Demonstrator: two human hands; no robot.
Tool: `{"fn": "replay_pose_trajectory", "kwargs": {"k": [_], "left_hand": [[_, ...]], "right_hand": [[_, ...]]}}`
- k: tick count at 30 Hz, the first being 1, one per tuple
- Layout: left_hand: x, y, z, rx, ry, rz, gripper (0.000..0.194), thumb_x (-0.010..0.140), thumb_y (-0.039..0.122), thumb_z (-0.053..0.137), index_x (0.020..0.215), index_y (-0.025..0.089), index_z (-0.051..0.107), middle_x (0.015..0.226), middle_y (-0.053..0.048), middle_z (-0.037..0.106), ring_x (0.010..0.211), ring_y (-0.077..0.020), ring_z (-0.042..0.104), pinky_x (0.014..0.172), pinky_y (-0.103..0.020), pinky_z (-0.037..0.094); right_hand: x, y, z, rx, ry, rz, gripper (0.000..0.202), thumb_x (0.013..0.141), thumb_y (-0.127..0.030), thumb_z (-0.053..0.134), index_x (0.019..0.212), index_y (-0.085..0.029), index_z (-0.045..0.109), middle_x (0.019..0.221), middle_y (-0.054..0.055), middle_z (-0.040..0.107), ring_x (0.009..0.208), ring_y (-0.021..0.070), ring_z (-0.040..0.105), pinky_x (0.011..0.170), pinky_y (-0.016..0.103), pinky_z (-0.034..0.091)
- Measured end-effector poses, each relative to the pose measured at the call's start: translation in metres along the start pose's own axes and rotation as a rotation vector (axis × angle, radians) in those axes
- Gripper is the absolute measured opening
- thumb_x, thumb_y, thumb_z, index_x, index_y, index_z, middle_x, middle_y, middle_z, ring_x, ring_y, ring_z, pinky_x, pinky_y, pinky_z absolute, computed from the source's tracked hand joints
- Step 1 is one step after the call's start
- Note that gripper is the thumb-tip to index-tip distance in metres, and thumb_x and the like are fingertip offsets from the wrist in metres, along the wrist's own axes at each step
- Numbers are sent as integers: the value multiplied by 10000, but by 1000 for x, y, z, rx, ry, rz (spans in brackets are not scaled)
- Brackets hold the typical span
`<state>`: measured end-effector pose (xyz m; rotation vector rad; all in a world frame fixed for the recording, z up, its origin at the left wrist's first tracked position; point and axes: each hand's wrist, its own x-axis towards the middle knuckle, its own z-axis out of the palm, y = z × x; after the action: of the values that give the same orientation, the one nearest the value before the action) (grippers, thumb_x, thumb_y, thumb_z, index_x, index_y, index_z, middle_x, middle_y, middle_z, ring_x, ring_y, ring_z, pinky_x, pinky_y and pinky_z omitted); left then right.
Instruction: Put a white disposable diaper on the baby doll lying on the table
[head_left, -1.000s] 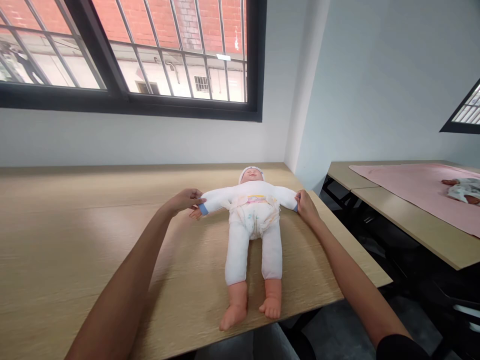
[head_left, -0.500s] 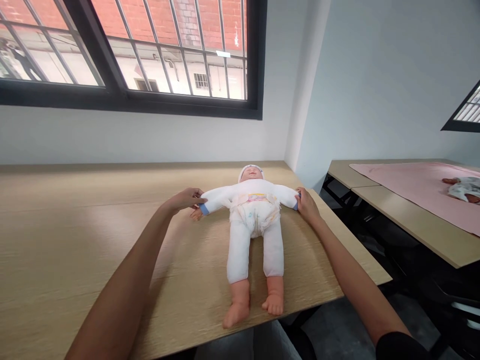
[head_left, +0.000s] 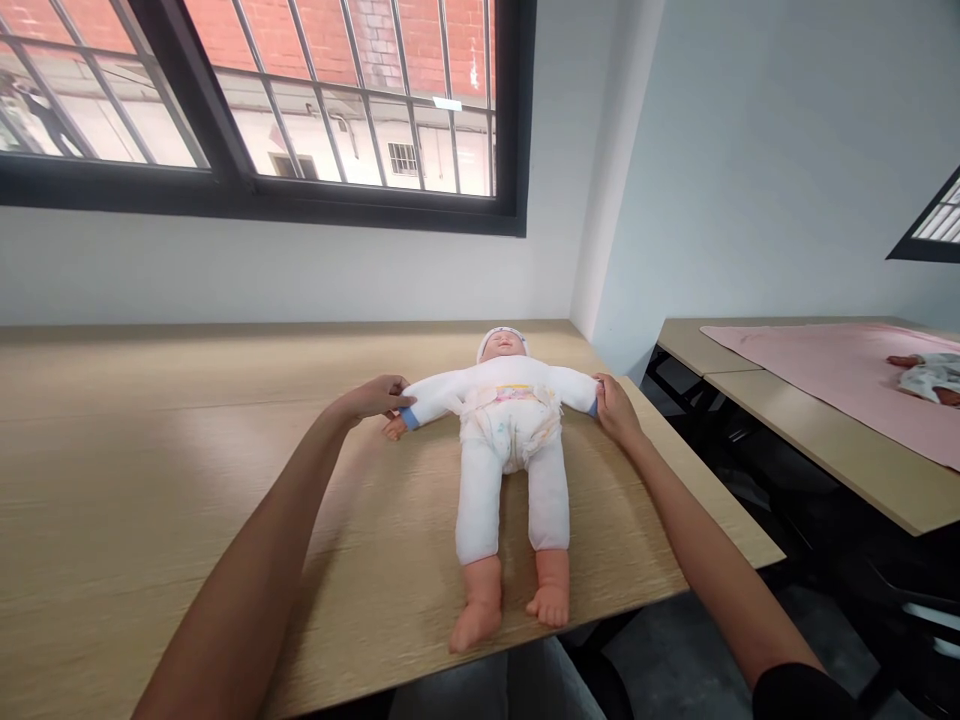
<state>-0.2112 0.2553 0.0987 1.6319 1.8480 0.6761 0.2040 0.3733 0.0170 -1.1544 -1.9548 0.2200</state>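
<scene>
A baby doll (head_left: 517, 370) lies on its back on the wooden table (head_left: 187, 470), its head toward the window and its feet near the front edge. It has a white cloth body, a white cap and a diaper (head_left: 516, 425) around its hips. Both its arms are spread out sideways. My left hand (head_left: 380, 397) pinches the blue cuff of the doll's arm on the left, with the doll's small hand showing below. At the right, my right hand (head_left: 615, 408) is closed around the other blue cuff and hides the doll's hand there.
A second table (head_left: 810, 420) stands at the right with a pink cloth (head_left: 810, 370) and another doll (head_left: 930, 378) on it. Behind the near table is a wall with a barred window (head_left: 360, 205). Dark table legs show between the tables.
</scene>
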Motion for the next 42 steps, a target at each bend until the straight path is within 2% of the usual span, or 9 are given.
{"fn": "replay_pose_trajectory", "kwargs": {"k": [5,10,17,22,36,39,42], "left_hand": [[-3,5,1,22,-31,-1,371,530,514,672,623,191,514,620,-6,566,616,-179,556,593,-303,461],[-5,8,2,5,-54,10,363,537,508,660,623,193,502,606,2,550,613,-171,544,587,-292,441],[-6,9,4,19,-53,-1,358,530,504,647,593,197,474,572,7,532,585,-160,520,573,-288,422],[-4,8,4,24,-63,-3,364,530,507,644,588,203,453,587,0,546,601,-171,536,582,-296,433],[-6,5,4,-107,-52,74,338,563,401,694,643,196,437,554,48,485,520,-108,461,499,-238,369],[-9,11,3,-115,16,51,349,535,369,711,591,199,411,491,61,445,474,-96,424,472,-231,343],[-14,24,1,-120,185,37,389,520,343,735,545,200,374,447,77,395,443,-78,386,457,-218,321]], "right_hand": [[2,6,5,108,7,134,402,780,-341,430,1124,-153,520,1079,142,611,981,282,554,898,452,419],[2,8,7,251,13,221,399,701,-354,487,1055,-176,526,964,101,613,861,237,563,818,397,450],[2,3,6,225,20,182,320,710,-348,473,981,-182,512,926,92,607,820,219,549,795,383,440],[2,3,4,169,5,130,351,728,-348,448,1021,-166,515,944,111,609,861,238,548,808,397,433],[3,11,8,113,20,98,386,752,-359,442,1073,-157,513,878,94,600,753,224,543,777,408,457],[2,8,6,74,76,31,380,768,-351,448,1080,-143,511,927,119,587,840,242,541,825,423,452],[1,-7,1,42,194,-90,398,801,-373,465,1103,-117,509,1006,147,558,891,237,528,848,396,446]]}}
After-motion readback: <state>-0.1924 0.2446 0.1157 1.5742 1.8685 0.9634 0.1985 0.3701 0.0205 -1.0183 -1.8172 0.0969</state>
